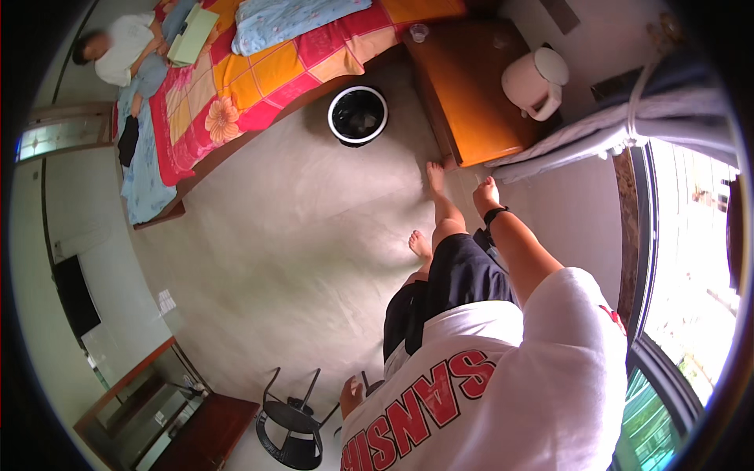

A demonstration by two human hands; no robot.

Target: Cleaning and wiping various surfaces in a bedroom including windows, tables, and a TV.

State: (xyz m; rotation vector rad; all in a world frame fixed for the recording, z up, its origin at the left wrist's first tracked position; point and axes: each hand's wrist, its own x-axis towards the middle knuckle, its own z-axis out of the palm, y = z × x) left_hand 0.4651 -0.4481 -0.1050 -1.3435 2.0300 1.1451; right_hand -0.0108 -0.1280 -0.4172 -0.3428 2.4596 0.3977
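Note:
My right hand hangs ahead of me near the front corner of a brown wooden cabinet. Its fingers look curled in, with nothing visible in them, and a black band circles the wrist. Lower down, my left hand is partly covered by my white shirt. Something small and pale shows at its fingers; I cannot make out what. A pink electric kettle with a pale lid stands on the cabinet, as does a small clear cup. On the floor is a white-rimmed bin with a black liner.
A person sits on a bed with a checked floral cover, beside a pale green object. Tied curtains hang by the bright doorway on the right. Below are a black chair and a dark red wooden table.

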